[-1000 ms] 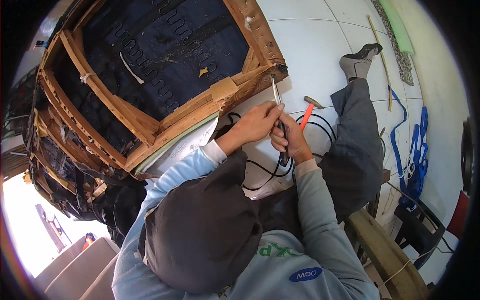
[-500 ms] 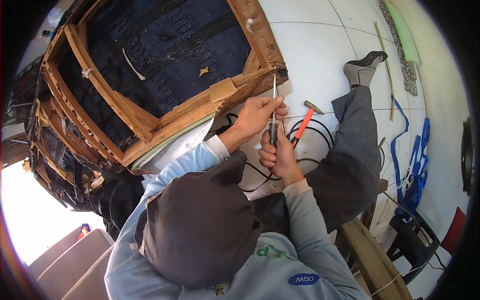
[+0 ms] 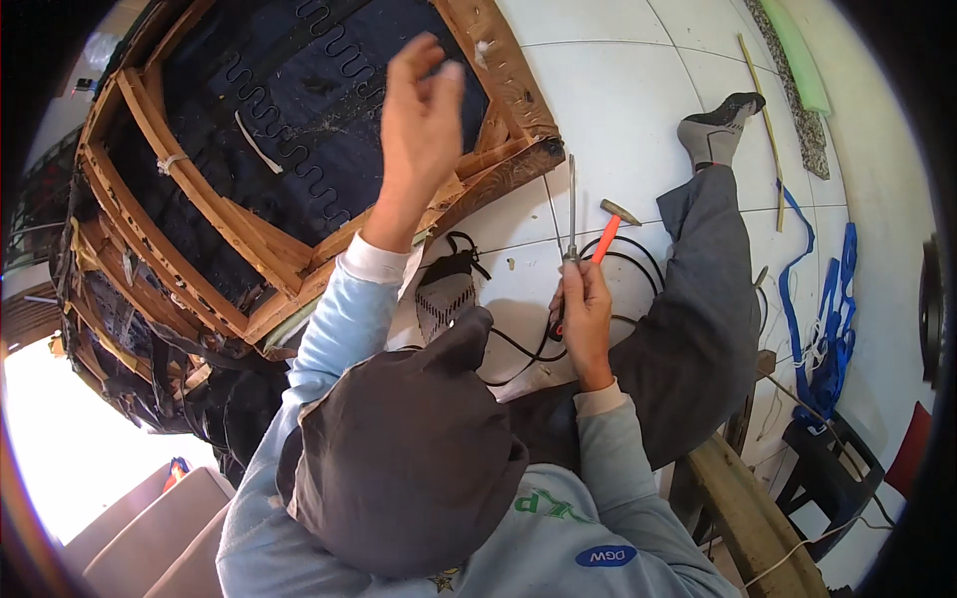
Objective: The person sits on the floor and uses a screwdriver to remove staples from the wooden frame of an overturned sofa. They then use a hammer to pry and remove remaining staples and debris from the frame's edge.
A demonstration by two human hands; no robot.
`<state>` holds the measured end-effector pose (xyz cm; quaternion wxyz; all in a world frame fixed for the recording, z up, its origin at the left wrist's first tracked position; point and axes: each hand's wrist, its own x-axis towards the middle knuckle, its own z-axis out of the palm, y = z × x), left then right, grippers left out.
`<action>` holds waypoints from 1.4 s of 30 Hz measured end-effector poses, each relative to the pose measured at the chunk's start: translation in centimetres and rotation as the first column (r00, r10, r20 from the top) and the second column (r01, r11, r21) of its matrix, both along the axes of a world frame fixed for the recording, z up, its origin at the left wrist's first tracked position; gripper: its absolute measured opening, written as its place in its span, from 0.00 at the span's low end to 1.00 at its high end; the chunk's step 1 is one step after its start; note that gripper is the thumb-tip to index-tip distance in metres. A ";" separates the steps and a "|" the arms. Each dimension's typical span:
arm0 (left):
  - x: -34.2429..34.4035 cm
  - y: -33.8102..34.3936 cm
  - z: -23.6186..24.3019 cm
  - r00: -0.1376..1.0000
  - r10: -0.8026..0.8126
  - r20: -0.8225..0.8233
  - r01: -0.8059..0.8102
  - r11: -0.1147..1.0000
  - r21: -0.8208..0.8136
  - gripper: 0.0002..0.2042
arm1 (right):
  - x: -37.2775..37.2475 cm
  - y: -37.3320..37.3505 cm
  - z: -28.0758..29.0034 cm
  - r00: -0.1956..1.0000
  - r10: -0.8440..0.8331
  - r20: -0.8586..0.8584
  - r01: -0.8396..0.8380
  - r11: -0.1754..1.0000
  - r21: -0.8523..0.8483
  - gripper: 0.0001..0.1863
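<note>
My right hand [image 3: 586,314] is closed round a screwdriver [image 3: 572,204], its long metal shaft pointing away from me. The tip is beside the corner of a wooden seat frame [image 3: 513,164], apart from it. My left hand [image 3: 424,135] is raised over the frame, empty, fingers curved and apart, slightly blurred. A hammer [image 3: 606,239] with an orange handle appears to lie on the floor just beyond my right hand, which hides part of the handle. Zigzag springs [image 3: 344,50] and dark fabric [image 3: 299,110] fill the frame's inside.
A black cable [image 3: 648,264] loops on the white tiled floor [image 3: 598,90] beside my outstretched right leg [image 3: 698,289]. My other socked foot [image 3: 449,299] is near the frame. Blue straps [image 3: 832,339], a thin stick [image 3: 763,130] and a black stool [image 3: 832,478] are at right.
My left hand has let go of the screwdriver's shaft and lifted up and left over the frame. The screwdriver has come away from the frame's corner, still in my right hand.
</note>
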<state>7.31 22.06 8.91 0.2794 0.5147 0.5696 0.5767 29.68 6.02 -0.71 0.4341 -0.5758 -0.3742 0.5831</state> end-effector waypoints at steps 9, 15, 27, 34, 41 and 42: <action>3.0 -2.3 -4.6 0.718 -0.428 -0.549 0.068 0.828 -0.556 0.47 | -0.1 0.4 -2.4 0.919 -0.077 0.386 0.030 0.991 0.127 0.15; 4.4 -0.9 -4.6 0.638 -0.509 -0.578 -0.018 0.741 -0.672 0.47 | -0.4 0.4 -2.3 0.826 -0.186 0.532 0.020 0.953 0.303 0.18; 3.9 -1.0 -5.6 0.635 -0.479 -0.606 0.002 0.785 -0.619 0.45 | 0.2 0.5 -2.0 0.797 -0.196 0.572 -0.011 0.941 0.338 0.19; 4.2 -1.4 -5.3 0.646 -0.463 -0.607 -0.023 0.783 -0.622 0.45 | 1.4 1.6 -1.6 0.535 -0.192 0.823 -0.178 0.926 0.332 0.22; 4.7 -1.3 -4.9 0.622 -0.464 -0.631 -0.084 0.761 -0.643 0.46 | 3.1 2.3 0.1 0.572 -0.164 0.804 -0.267 0.889 0.371 0.23; 4.8 -1.4 -5.1 0.619 -0.444 -0.648 -0.102 0.773 -0.626 0.45 | 2.8 2.2 0.4 0.529 -0.152 0.835 -0.278 0.898 0.340 0.23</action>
